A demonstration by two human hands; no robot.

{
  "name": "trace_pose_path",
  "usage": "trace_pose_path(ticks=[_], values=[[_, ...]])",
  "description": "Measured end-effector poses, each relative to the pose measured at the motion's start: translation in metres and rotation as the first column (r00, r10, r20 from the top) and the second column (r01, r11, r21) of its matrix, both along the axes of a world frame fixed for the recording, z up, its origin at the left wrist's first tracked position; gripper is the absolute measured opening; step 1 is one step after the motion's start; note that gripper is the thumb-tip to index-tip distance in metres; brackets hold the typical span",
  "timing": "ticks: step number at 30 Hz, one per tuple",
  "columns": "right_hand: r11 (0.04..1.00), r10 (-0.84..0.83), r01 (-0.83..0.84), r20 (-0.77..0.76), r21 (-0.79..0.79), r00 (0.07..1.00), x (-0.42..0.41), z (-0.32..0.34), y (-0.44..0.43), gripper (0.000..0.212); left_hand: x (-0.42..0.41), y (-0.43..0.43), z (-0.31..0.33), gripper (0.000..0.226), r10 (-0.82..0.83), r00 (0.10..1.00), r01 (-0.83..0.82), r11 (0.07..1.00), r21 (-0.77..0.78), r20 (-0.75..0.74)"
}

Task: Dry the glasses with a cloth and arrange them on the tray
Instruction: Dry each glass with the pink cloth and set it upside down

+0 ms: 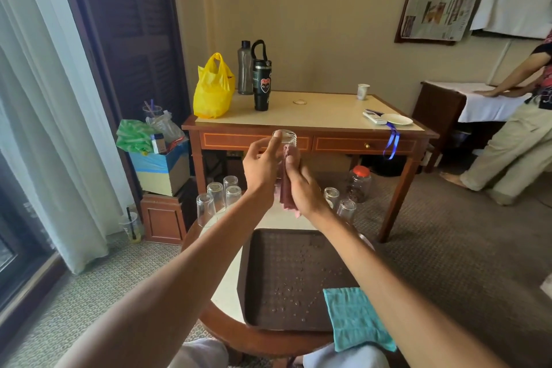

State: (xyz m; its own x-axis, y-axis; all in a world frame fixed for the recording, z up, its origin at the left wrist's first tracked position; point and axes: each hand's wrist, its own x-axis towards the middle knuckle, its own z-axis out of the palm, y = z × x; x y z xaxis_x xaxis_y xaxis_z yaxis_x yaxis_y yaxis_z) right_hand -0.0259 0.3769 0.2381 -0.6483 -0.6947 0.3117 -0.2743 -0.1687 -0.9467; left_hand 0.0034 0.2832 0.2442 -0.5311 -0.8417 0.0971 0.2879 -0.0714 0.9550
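Note:
My left hand point(263, 169) grips a clear glass point(285, 140) held upside down in the air, base up, above the round table. My right hand point(303, 188) holds a pink cloth point(287, 188) pushed up inside the glass. Several upturned glasses point(219, 199) stand on the table's far left, and two more glasses point(340, 203) at its far right. A dark brown tray point(268, 263) dotted with water drops lies in front of me with no glass on it. A teal cloth point(355, 318) hangs over the tray's near right corner.
The round table point(227, 293) has a wooden rim. Behind it stands a wooden desk point(310, 125) with a yellow bag point(213, 86), bottles, a cup and a plate. A red-lidded jar point(360, 182) sits on the floor. A person point(519, 128) stands at the right.

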Motion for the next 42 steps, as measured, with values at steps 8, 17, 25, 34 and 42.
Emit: trace_pose_path(ticks=[8, 17, 25, 34, 42], values=[[0.986, -0.098, 0.12, 0.18, -0.116, 0.979, -0.014, 0.028, -0.011, 0.054, 0.003, 0.023, -0.002, 0.03, -0.037, 0.998, 0.045, 0.983, -0.18, 0.048], [0.982, -0.088, 0.157, 0.493, -0.101, 0.866, -0.013, -0.004, -0.018, 0.06, 0.008, 0.024, -0.017, 0.056, 0.172, 0.97, -0.105, 0.932, -0.347, 0.169], [0.997, -0.072, 0.072, 0.048, 0.0, 0.996, -0.001, -0.028, -0.016, 0.05, 0.006, 0.006, -0.014, 0.055, 0.102, 0.991, -0.09, 0.988, -0.129, 0.09], [0.991, -0.08, 0.098, 0.183, -0.092, 0.98, -0.03, 0.015, -0.019, 0.047, 0.006, 0.03, -0.008, 0.046, -0.057, 0.995, 0.062, 0.996, -0.065, 0.084], [0.994, -0.076, 0.099, 0.383, -0.043, 0.921, -0.026, 0.0, -0.022, 0.065, 0.006, 0.027, -0.007, 0.047, 0.259, 0.936, -0.127, 0.878, -0.461, 0.237]])
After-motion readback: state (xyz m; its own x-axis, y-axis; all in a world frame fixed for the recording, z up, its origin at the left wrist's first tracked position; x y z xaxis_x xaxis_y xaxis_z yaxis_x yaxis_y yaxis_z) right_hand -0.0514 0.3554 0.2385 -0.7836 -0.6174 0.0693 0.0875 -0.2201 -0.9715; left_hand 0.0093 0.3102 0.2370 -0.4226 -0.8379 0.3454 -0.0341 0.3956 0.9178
